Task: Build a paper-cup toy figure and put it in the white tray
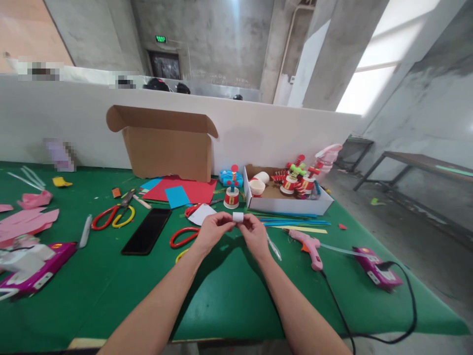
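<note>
Left forearm [162, 298] and right forearm [295, 298], bare, converging ahead.
Left grip [215, 230] and right grip [254, 234] nearly level, close but apart; thumbs [226, 227] and forefingers [223, 217] pinched, tips facing each other, other fingers curled. Wrists [199, 248] roughly in line with the forearms, slanting in from lower left and lower right.

A small white paper roll [238, 217] is held level between the fingers [223, 216].
</note>
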Demonstrator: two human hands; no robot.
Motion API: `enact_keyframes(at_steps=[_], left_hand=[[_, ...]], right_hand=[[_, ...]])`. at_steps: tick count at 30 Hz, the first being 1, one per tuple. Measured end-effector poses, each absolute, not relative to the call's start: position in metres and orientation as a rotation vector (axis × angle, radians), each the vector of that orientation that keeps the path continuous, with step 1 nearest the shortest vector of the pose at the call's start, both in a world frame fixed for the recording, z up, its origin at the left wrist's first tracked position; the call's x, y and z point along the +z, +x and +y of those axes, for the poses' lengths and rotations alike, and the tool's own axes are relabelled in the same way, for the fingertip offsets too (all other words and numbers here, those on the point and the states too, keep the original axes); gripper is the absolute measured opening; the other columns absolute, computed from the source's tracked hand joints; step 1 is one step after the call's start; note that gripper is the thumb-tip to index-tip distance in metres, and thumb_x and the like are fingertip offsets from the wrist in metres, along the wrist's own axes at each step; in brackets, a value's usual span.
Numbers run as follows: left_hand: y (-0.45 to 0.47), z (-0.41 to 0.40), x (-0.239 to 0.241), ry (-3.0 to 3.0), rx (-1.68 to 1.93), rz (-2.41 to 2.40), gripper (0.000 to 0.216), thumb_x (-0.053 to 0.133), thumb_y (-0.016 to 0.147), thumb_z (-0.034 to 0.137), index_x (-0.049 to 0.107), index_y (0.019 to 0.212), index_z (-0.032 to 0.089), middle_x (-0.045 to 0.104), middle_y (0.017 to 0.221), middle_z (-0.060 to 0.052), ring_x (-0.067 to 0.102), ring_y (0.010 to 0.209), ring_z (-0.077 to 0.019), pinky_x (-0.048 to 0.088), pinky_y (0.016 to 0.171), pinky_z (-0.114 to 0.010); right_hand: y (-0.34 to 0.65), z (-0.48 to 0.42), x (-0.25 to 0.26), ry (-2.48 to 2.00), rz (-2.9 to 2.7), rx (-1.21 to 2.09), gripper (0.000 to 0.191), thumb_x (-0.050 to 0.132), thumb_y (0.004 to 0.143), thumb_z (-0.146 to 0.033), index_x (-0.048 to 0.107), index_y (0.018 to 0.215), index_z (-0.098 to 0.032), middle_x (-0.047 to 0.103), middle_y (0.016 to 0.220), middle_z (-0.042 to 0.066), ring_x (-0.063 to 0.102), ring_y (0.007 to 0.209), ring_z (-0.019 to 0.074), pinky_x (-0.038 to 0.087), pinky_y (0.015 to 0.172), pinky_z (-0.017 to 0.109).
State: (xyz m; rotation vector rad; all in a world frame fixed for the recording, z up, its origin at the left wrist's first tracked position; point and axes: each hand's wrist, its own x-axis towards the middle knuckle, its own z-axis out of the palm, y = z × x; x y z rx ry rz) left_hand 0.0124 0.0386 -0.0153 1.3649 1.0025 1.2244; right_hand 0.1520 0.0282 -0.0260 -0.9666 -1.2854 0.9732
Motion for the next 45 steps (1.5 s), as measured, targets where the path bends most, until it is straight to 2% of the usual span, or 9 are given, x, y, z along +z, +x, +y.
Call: enact_keyframes(at_steps=[4,11,18,24,35,45], left_hand=[[0.011,0.041,-0.016,1.378,1.291,1.054,0.019,0.070,0.059,0.030,0.065,0.070,0.016,0.062,0.064,0.002,0.055,0.062,-0.0120,0.047,0.064,-0.025],[0.008,0.042,-0.015,1.418,1.301,1.074,0.016,0.070,0.060,0.029,0.065,0.069,0.017,0.064,0.066,0.001,0.057,0.064,-0.0133,0.049,0.065,-0.026],[0.009,0.041,-0.016,1.460,1.277,1.034,0.023,0.070,0.063,0.034,0.068,0.078,0.017,0.070,0.076,-0.001,0.061,0.072,-0.0167,0.050,0.073,-0.030],[0.006,0.045,-0.020,1.524,1.241,1.055,0.019,0.067,0.065,0.032,0.066,0.074,0.016,0.066,0.069,0.000,0.057,0.066,-0.0140,0.048,0.068,-0.027],[0.008,0.045,-0.023,1.571,1.237,1.037,0.016,0.064,0.065,0.029,0.057,0.071,0.016,0.057,0.064,0.003,0.050,0.061,-0.0106,0.043,0.061,-0.023],[0.008,0.041,-0.018,1.534,1.233,0.956,0.022,0.067,0.066,0.033,0.059,0.077,0.016,0.062,0.073,0.000,0.056,0.069,-0.0134,0.047,0.070,-0.027]], right_hand=[[0.153,0.028,-0.025,-0.933,-1.266,0.938,0.018,0.067,0.069,-0.028,0.060,0.085,-0.021,0.068,0.081,0.002,0.065,0.077,0.0183,0.053,0.075,0.033],[0.156,0.027,-0.024,-0.995,-1.348,0.789,0.012,0.065,0.072,-0.029,0.062,0.080,-0.021,0.067,0.076,0.002,0.063,0.071,0.0170,0.051,0.069,0.030],[0.154,0.025,-0.023,-0.987,-1.371,0.785,0.011,0.065,0.072,-0.030,0.063,0.077,-0.021,0.066,0.078,0.002,0.061,0.074,0.0175,0.051,0.070,0.030],[0.154,0.028,-0.028,-0.912,-1.323,0.961,0.019,0.065,0.073,-0.036,0.065,0.083,-0.021,0.064,0.083,0.004,0.061,0.075,0.0174,0.052,0.072,0.030],[0.157,0.027,-0.025,-0.983,-1.396,0.790,0.017,0.064,0.074,-0.035,0.063,0.067,-0.020,0.063,0.082,0.005,0.058,0.074,0.0165,0.049,0.068,0.028],[0.156,0.023,-0.019,-0.961,-1.398,0.708,0.014,0.062,0.075,-0.033,0.062,0.068,-0.021,0.062,0.085,0.006,0.059,0.077,0.0179,0.049,0.065,0.028]])
